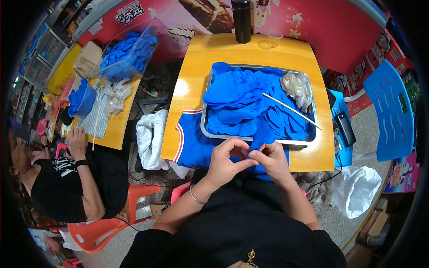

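Note:
Between my two hands is a thin, soft blue piece (pixel 263 135), its upper part reaching over the near rim of a metal tray (pixel 205 117). My left hand (pixel 229 161) has its fingers curled and its thumb and forefinger at the piece's lower end. Against it, my right hand (pixel 273 163) pinches the same end, fingertips nearly meeting the left ones. Layered blue pieces (pixel 241 100) with rounded edges fill the tray; whether they are rubber or cloth, I cannot make out. A thin wooden stick (pixel 290 110) lies slantwise over them, beside a crumpled clear plastic bag (pixel 297 89).
Under the tray's near side, a blue jersey (pixel 190 138) covers the wooden table (pixel 201 53). A black bottle (pixel 241 22) and clear cup (pixel 273 38) stand at the back. At left, a person (pixel 67 178) sits by another table with a bin of blue pieces (pixel 129 53). A blue chair (pixel 389 111) is right.

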### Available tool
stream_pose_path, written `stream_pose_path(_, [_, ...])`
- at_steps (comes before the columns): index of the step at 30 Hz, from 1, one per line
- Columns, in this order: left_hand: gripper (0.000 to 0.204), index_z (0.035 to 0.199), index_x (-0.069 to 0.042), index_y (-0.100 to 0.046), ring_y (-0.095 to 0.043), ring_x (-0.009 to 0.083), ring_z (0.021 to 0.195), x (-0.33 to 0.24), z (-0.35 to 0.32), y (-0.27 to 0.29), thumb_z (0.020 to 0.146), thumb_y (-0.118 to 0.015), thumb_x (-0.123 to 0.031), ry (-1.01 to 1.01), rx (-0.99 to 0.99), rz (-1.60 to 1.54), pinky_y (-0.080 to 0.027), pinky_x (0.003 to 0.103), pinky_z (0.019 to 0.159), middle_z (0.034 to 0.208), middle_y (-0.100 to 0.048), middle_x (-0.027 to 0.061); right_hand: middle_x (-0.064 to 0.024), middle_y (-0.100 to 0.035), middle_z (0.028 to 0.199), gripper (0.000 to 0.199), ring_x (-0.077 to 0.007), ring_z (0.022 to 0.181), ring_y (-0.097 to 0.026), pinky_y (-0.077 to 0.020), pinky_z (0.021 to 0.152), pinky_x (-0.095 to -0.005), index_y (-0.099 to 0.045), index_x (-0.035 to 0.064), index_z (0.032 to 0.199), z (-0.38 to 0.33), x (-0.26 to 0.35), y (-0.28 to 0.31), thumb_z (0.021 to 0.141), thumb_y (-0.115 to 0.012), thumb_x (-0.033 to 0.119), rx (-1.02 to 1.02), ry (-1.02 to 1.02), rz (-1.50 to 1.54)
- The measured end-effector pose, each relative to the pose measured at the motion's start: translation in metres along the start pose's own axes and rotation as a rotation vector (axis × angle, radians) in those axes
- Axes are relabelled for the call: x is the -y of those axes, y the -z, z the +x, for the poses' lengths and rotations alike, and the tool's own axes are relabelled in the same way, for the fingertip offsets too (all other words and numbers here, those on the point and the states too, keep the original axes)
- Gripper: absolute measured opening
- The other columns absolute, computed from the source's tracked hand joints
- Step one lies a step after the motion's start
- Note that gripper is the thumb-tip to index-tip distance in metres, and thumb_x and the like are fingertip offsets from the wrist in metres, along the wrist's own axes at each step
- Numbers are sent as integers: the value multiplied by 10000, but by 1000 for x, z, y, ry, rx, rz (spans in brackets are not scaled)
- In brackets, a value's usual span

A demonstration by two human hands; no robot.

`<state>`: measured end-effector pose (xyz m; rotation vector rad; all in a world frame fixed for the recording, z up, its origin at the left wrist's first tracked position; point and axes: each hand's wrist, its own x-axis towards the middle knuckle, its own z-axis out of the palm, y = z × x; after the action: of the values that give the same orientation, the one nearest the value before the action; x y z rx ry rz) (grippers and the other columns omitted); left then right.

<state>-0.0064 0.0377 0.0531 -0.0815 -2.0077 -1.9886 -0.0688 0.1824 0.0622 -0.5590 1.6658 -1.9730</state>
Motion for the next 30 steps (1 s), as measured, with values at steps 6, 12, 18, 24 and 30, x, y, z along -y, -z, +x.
stream_pose_path(6, [211,925,-21,-544,-557,78,786,7,0,2,771,-682,23,142,16,-143,-465,211,691,874,-569,21,39,-446,684,170,-39,627,-427,-346,553,-201,-515,40,807,4,-6,0,871,-605,170,-18,29,84])
stream_pose_path(12, [104,891,-32,-559,-526,38,735,11,2,-2,831,-642,-40,219,-18,-344,-431,172,653,821,-566,-9,38,-486,712,148,-25,644,-436,-352,563,-186,-522,36,816,4,-7,6,852,-623,138,-14,16,24])
stream_pose_path(18, [92,900,-17,-588,-543,56,750,17,2,-3,824,-639,-28,192,-33,-279,-442,181,648,820,-572,4,30,-519,711,141,-22,639,-457,-360,553,-179,-534,34,808,4,-8,6,831,-643,121,-99,79,-38])
stream_pose_path(24, [126,901,14,-586,-576,100,700,13,5,-4,794,-648,-5,-107,-71,232,-475,216,588,829,-582,59,8,-525,701,172,-33,639,-472,-374,563,-181,-501,34,770,3,-4,3,807,-660,89,-205,61,-153])
stream_pose_path(30, [179,956,-4,-512,-557,84,722,10,-1,-14,823,-631,-25,164,-135,-189,-482,185,605,834,-547,39,-2,-540,726,192,-42,660,-513,-397,580,-187,-484,36,805,4,-12,7,781,-674,47,-197,88,-120])
